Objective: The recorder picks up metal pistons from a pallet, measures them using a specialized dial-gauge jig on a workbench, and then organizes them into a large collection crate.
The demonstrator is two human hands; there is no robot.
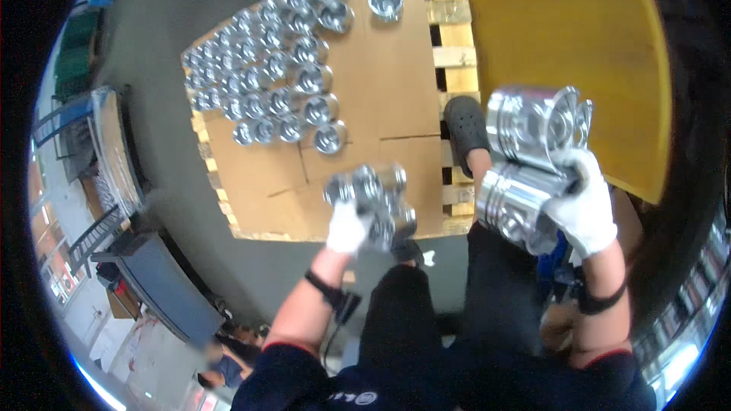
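Cardboard-topped pallet (pixel 388 99), 11 o'clock; piston rows (pixel 276 66) on its 10 o'clock side. Two shiny pistons (pixel 525 120) at 3 o'clock, right hand (pixel 585 205) half-curled, gripping both. Blurred piston cluster (pixel 368 181) near centre; left hand (pixel 350 227), 6 o'clock, curled onto it. Smooth metal, doubled-up grip: one could slip, knock, dent.

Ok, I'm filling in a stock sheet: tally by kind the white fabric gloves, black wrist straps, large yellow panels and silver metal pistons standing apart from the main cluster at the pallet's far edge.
White fabric gloves: 2
Black wrist straps: 2
Large yellow panel: 1
Silver metal pistons standing apart: 2
Total: 7
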